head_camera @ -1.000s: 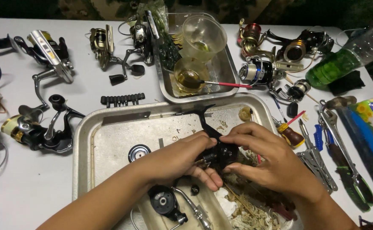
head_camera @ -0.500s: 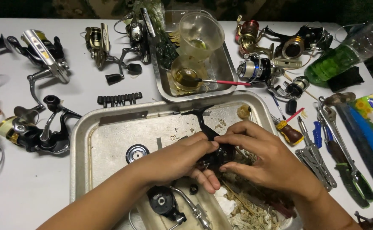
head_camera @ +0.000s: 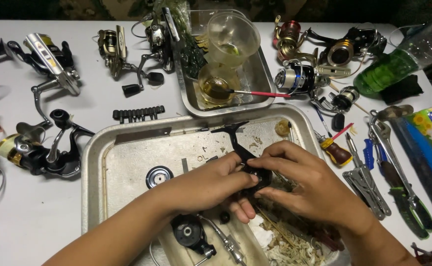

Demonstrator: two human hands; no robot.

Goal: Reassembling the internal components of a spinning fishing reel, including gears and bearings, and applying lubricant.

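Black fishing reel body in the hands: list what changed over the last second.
Almost nothing visibly changed. The left hand and right hand stay closed on the black fishing reel body over the large dented metal tray, fingers shifting only slightly. The round black disc on the tray and the red-handled brush in the amber cup have not moved.

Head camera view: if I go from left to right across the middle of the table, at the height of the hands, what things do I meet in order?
Black and gold fishing reel → round black reel part in the tray → left hand → black reel body held in both hands → right hand → folded multi-tool → green-handled pliers.
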